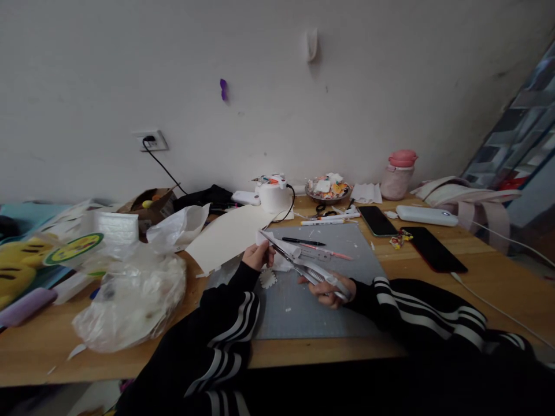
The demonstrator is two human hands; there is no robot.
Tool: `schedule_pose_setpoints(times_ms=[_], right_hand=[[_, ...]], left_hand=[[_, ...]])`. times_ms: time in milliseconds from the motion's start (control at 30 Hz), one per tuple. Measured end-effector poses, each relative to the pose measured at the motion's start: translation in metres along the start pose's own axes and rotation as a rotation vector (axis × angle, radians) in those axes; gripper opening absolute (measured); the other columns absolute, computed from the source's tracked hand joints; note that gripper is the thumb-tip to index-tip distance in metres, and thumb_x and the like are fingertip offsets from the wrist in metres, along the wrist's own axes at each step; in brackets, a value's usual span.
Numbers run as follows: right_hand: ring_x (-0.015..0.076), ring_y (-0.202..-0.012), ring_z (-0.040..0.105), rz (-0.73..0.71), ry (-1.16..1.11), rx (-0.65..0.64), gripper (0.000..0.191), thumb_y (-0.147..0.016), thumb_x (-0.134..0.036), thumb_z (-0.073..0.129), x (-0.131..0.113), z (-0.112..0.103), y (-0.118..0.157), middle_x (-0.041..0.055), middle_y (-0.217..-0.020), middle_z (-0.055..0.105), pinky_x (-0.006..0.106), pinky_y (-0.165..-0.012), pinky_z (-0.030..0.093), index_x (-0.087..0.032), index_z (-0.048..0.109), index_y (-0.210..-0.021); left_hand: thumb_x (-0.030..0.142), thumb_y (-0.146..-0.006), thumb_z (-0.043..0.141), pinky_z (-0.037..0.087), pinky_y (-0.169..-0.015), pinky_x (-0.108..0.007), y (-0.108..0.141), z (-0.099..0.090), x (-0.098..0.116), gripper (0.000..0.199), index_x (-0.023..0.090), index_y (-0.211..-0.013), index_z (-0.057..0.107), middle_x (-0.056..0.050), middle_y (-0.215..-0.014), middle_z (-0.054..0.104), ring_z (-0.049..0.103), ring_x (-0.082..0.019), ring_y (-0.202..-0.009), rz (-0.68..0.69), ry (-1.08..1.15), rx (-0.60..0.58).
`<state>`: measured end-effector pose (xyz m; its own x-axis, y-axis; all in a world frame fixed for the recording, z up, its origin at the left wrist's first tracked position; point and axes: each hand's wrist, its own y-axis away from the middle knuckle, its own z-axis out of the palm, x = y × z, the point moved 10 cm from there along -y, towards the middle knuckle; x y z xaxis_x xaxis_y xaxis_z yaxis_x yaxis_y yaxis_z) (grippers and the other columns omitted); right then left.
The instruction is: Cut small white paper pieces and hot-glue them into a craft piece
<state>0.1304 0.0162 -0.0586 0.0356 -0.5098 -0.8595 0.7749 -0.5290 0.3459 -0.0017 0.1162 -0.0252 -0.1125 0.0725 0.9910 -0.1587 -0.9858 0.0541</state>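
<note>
My right hand (327, 290) is closed round the white handles of a pair of scissors (313, 270). The blades point up and left, toward a small piece of white paper (262, 237) pinched in my left hand (259, 255). Whether the blades touch the paper is hard to tell. Just below my left hand, a white round piece with a scalloped edge (268, 279) lies on the grey cutting mat (295, 318). Behind the scissors are a black pen (303, 241), a clear ruler (315, 252) and a pinkish stick (338, 255).
A large cream sheet (229, 237) overlaps the mat's back left. Plastic bags (134, 300) crowd the left side. To the right lie two phones (377, 221), a white power bank (427, 215) and a cable. A bowl of scraps (328, 189) and a pink bottle (398, 176) stand by the wall.
</note>
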Motion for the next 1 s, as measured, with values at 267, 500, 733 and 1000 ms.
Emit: schedule_pose_setpoints(times_ms=[267, 500, 733, 1000], right_hand=[[-0.0013, -0.033, 0.020, 0.035, -0.160, -0.235, 0.046, -0.062, -0.042, 0.069, 0.002, 0.010, -0.002, -0.0119, -0.056, 0.031, 0.011, -0.035, 0.008, -0.025, 0.049, -0.100], [-0.0008, -0.034, 0.024, 0.034, -0.299, -0.501, 0.051, -0.068, -0.050, 0.066, -0.002, 0.019, -0.001, -0.0118, -0.060, 0.036, 0.009, -0.032, 0.009, -0.023, 0.045, -0.106], [-0.0013, -0.034, 0.019, 0.087, -0.214, -0.192, 0.031, -0.071, -0.042, 0.062, -0.001, 0.012, 0.002, -0.0097, -0.056, 0.031, 0.014, -0.039, 0.001, -0.026, 0.052, -0.095], [-0.0006, -0.033, 0.016, 0.073, -0.032, -0.002, 0.035, -0.058, -0.029, 0.063, -0.001, 0.003, 0.003, -0.0102, -0.053, 0.023, 0.021, -0.041, 0.001, -0.031, 0.053, -0.092]], left_hand=[[0.035, -0.069, 0.054, 0.030, -0.038, -0.023, 0.007, 0.005, 0.004, 0.028, 0.014, -0.051, 0.052, 0.000, -0.035, 0.049, 0.042, -0.009, -0.032, -0.008, 0.009, -0.041], [0.034, -0.072, 0.047, 0.027, -0.036, -0.022, 0.007, 0.004, 0.005, 0.030, 0.016, -0.048, 0.049, 0.002, -0.031, 0.046, 0.039, -0.008, -0.028, -0.058, -0.008, 0.043], [0.044, -0.068, 0.055, 0.027, -0.036, -0.022, 0.002, 0.002, 0.004, 0.033, 0.015, -0.053, 0.051, 0.003, -0.034, 0.048, 0.041, -0.008, -0.031, 0.005, 0.010, -0.017], [0.048, -0.066, 0.060, 0.028, -0.037, -0.022, 0.007, 0.011, 0.004, 0.037, 0.014, -0.054, 0.051, 0.002, -0.036, 0.050, 0.043, -0.008, -0.032, -0.037, 0.001, -0.080]])
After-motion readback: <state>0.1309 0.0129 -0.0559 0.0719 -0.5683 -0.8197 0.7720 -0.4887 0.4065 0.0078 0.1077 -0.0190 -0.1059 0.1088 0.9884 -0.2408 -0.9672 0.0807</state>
